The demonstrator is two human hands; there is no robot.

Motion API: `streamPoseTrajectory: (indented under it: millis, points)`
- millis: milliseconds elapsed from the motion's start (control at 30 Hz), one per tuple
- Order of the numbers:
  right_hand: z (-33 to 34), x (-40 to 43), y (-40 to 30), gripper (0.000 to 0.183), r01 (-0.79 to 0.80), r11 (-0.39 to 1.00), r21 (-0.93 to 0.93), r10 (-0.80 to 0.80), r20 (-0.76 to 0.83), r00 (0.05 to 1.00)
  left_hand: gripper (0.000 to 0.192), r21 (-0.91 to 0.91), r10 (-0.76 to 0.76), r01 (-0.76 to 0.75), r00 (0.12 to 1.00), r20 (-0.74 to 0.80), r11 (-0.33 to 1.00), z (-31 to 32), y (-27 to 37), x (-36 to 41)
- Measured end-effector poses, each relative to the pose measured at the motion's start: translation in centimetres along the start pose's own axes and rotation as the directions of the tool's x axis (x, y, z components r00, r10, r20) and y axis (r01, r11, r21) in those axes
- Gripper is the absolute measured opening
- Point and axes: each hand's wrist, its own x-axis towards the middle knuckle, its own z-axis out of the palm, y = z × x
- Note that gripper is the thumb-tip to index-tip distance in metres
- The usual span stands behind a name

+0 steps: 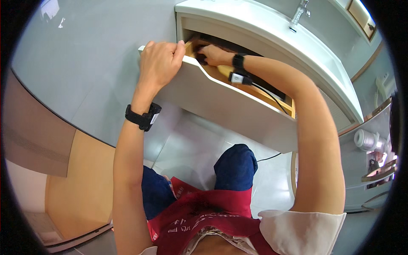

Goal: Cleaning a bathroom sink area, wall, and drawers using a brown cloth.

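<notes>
A pale drawer front (pixel 229 105) juts out from the vanity cabinet under a white washbasin. My left hand (pixel 161 62) is closed over its top edge at the left end. Inside the wooden drawer box (pixel 255 91), at the far left corner, my right hand (pixel 216 54) has its fingers around a dark, blurred item (pixel 200 57), perhaps a cloth. My right forearm reaches across the open drawer. Much of the drawer's inside is hidden by that arm and the front panel.
The white washbasin (pixel 271 24) with a chrome faucet (pixel 298 14) overhangs the drawer. From the device (pixel 240 78) on my right wrist, a black cable (pixel 271 97) runs over the drawer. My knees are just below the drawer front. A grey wall (pixel 95 57) stands at left.
</notes>
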Motion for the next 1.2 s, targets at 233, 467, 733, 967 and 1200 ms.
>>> streamPoseTrajectory:
  millis: [233, 467, 733, 967, 1200]
  points:
    - [-3.4, -2.2, -1.9, 0.051, 0.075, 0.997, 0.013, -0.076, 0.254, 0.964, 0.053, 0.016, -0.031, 0.031, 0.999, -0.005, 0.999, 0.2, 0.0, -0.2]
    - [-9.2, -11.8, -10.8, 0.031, 0.035, 0.868, 0.495, -0.207, 0.298, 0.932, 0.054, 0.005, -0.031, 0.031, 1.000, 0.001, 1.000, -0.1, -0.5, -0.3]
    - [-10.6, -17.6, -9.6, 0.035, 0.246, 0.910, 0.334, -0.367, 0.372, 0.852, 0.055, 0.022, -0.031, 0.030, 0.999, 0.026, 0.999, -0.2, -0.2, -0.1]
    - [-14.2, -22.6, -7.7, 0.036, 0.187, 0.943, 0.276, -0.313, 0.541, 0.781, 0.054, 0.004, 0.005, -0.005, 1.000, 0.005, 1.000, 0.3, -0.2, -0.1]
    - [-13.1, -22.8, -8.6, 0.046, -0.020, 0.906, 0.424, -0.205, 0.477, 0.855, 0.052, 0.084, -0.006, 0.004, 1.000, 0.024, 0.996, 0.3, 0.2, 0.2]
